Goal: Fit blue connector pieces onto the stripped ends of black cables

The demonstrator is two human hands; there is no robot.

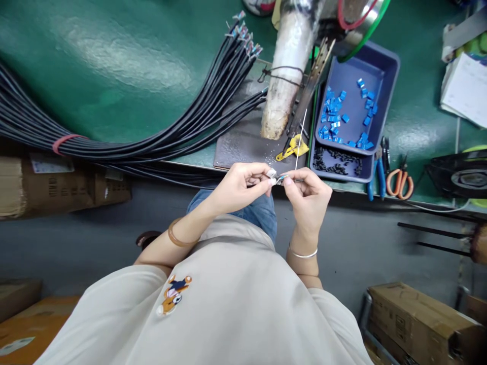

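Note:
Close in front of my body, at the table's edge, my two hands nearly meet. My right hand (308, 191) pinches the end of a black cable from which thin coloured wires (280, 178) stick out. With white covers on its thumb and fingertip, my left hand (247, 185) is closed at the tips of those wires; what exactly lies between these fingers is too small to tell. A thin silvery wire (301, 139) hangs down just above my right hand. Beyond it lies a yellow piece (292, 148) on a dark mat (243, 144).
A wrapped tube (283, 76) and a metal bracket (312, 86) reach down over the mat. Many black cables (163, 139) lie at left. Blue connectors fill part of a bin (391, 76); small black parts (337, 161) sit before it. Pliers (376, 175) and orange-handled cutters (399, 183) lie right.

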